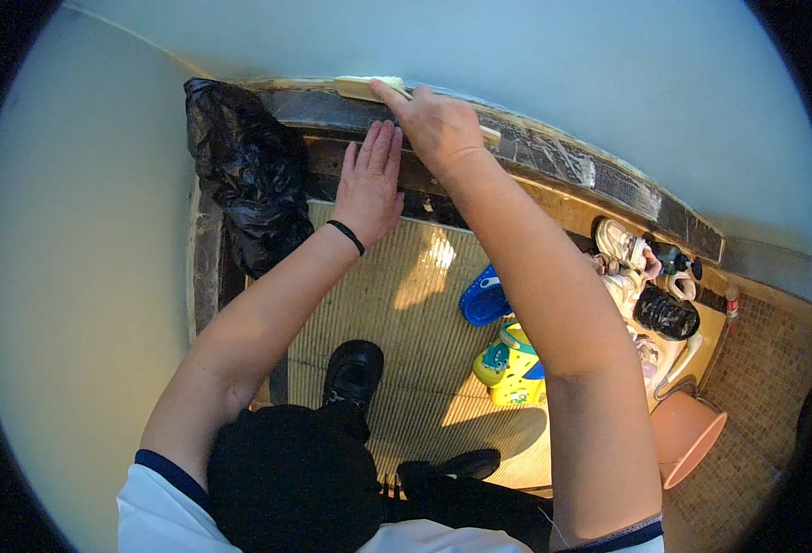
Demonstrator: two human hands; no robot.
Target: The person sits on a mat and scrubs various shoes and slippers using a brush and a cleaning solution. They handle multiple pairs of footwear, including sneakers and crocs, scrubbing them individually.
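My right hand grips a cream-coloured brush, its index finger stretched along the back of the head. Pale bristles show at the upper edge, close to where the dark baseboard ledge meets the blue-grey wall. Beyond my fist, the brush's handle end pokes out to the right. My left hand, with a black band at the wrist, lies palm down at the ledge's lower edge. Its fingers are stretched out and hold nothing. Whitish scuffs and streaks mark the ledge right of my right hand.
A crumpled black plastic bag leans in the left corner. Yellow clogs and a blue clog lie on the ribbed mat. Several shoes, a dark pump bottle and a pinkish bucket stand at right.
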